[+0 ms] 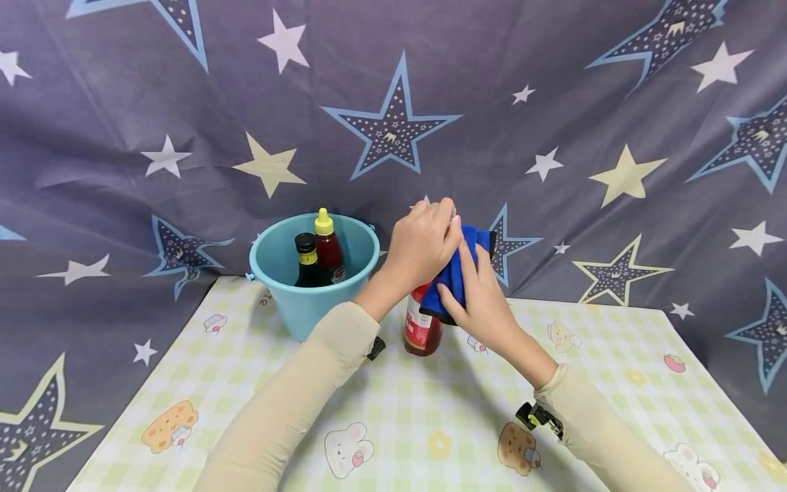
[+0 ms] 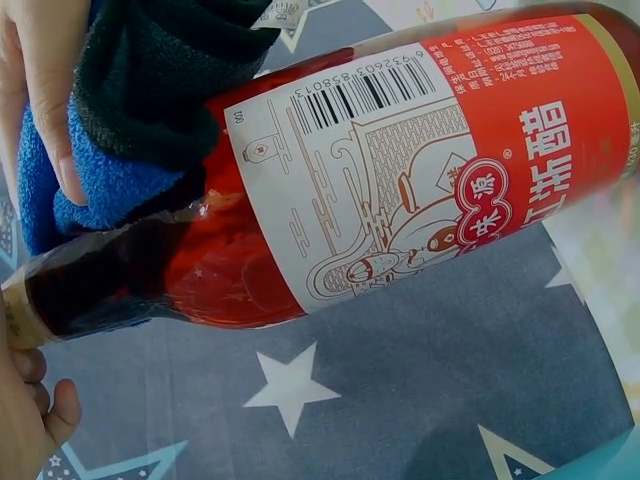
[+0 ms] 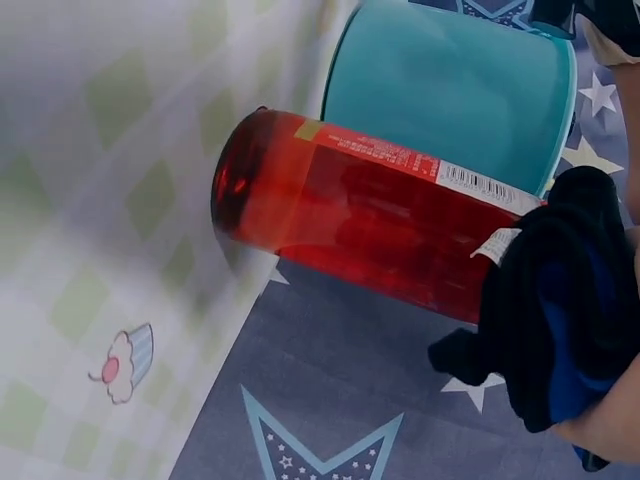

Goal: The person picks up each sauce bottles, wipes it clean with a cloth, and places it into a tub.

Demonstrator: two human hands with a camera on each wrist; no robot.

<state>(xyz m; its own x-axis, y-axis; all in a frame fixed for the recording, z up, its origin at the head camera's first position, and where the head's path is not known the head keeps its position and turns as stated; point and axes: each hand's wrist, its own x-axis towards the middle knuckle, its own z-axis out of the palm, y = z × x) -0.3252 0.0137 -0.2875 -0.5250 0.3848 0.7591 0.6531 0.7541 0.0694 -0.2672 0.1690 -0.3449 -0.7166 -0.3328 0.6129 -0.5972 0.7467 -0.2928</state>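
A tall vinegar bottle (image 1: 421, 333) with red contents and a red-and-white label stands slightly tilted over the table. At its top, my left hand (image 1: 424, 236) grips the neck, curled around the cap end. My right hand (image 1: 482, 307) holds a folded blue cloth (image 1: 453, 277) with dark edging against the bottle's upper side. In the left wrist view, the cloth (image 2: 110, 170) touches the bottle's shoulder, above the label (image 2: 350, 170). The right wrist view shows the bottle's base (image 3: 240, 180); whether it touches the table, I cannot tell.
Left of my hands, a light blue bucket (image 1: 289, 297) holds a dark bottle (image 1: 306, 263) with a black cap and a red sauce bottle (image 1: 329, 254) with a yellow nozzle. A checked tablecloth (image 1: 393, 403) covers the table. Behind hangs a star-patterned curtain (image 1: 479, 157).
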